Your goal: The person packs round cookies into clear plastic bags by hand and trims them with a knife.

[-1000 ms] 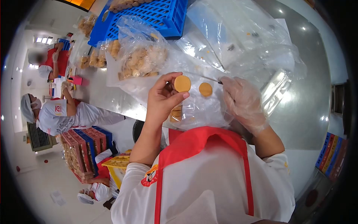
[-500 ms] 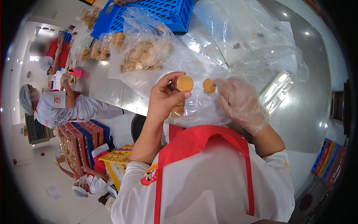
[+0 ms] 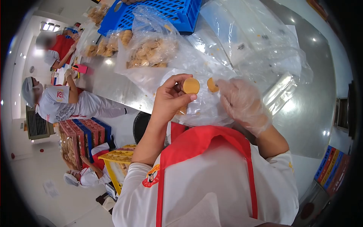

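My bare left hand [image 3: 168, 97] is closed around several round biscuits, with a flat golden biscuit [image 3: 191, 86] facing up between thumb and fingers. Below the thumb, the edges of more stacked biscuits [image 3: 182, 110] show. A clear plastic glove covers my right hand [image 3: 245, 106], whose fingertips pinch a single round biscuit [image 3: 212, 85] at its right edge. A small gap separates it from the left hand's biscuits. Under both hands lies crumpled clear plastic [image 3: 206, 109]. Just beyond is a large clear bag of loose biscuits [image 3: 149, 53].
A blue crate [image 3: 185, 17] stands at the far side of the steel table [image 3: 310, 109]. Clear plastic bags [image 3: 261, 41] lie at right. Filled biscuit packs [image 3: 104, 48] sit at left. Co-workers [image 3: 62, 96] and stacked crates [image 3: 81, 138] are left of the table.
The view has shifted slightly. Both hands keep their hold on the biscuits, and the one in my right hand is now covered more by the fingertips. A co-worker at lower left has moved their arms.
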`<state>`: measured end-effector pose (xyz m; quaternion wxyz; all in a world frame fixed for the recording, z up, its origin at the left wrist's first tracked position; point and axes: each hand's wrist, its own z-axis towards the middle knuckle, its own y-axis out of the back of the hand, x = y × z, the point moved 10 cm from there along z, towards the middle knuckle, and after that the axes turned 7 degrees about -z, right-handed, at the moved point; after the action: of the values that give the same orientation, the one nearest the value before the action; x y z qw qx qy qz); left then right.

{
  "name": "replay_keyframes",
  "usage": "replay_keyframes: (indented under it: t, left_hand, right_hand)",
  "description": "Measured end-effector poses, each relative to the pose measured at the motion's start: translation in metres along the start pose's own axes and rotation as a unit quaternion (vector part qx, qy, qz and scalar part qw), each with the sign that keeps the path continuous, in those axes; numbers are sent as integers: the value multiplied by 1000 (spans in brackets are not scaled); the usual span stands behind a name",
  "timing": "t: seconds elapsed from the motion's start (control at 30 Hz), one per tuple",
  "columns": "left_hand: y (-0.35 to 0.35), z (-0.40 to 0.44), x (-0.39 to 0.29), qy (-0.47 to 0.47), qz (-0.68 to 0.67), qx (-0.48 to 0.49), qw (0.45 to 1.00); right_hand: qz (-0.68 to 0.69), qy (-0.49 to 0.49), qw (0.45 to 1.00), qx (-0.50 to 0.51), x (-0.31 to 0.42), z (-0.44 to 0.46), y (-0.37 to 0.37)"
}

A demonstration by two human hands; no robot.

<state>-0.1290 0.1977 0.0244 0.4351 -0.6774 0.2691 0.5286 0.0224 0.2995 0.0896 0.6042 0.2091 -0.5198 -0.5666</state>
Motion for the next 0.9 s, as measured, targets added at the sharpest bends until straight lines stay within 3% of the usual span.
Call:
replay_keyframes:
  t: [0.1, 0.2, 0.3, 0.43, 0.5, 0.6, 0.7, 0.8, 0.9]
  left_hand:
    - [1, -4, 0, 20, 25, -15, 999]
    - [-1, -6, -5, -20, 6, -7, 1000]
    - [1, -7, -3, -6, 0, -15, 1000]
    - [3, -7, 1, 17, 0, -25, 1000]
    - [4, -5, 0, 0, -1, -21, 1000]
    - [6, -2, 3, 23, 29, -22, 999]
    - [2, 0, 1, 13, -22, -16, 1000]
    - [3, 2, 3, 30, -16, -23, 999]
    - [5, 5, 7, 35, -10, -24, 999]
  right_hand:
    - [41, 38, 998, 26, 16, -4, -6]
    - [39, -15, 999, -15, -8, 1, -1]
    - [34, 32, 998, -44, 4, -4, -1]
    - [55, 10, 998, 7, 4, -1, -5]
    - [47, -12, 999, 5, -10, 4, -4]
    - [63, 32, 998, -7, 11, -1, -1]
    - [42, 5, 999, -7, -9, 4, -3]
    - [33, 50, 998, -16, 3, 1, -3]
    - [17, 14, 1000, -3, -8, 5, -10]
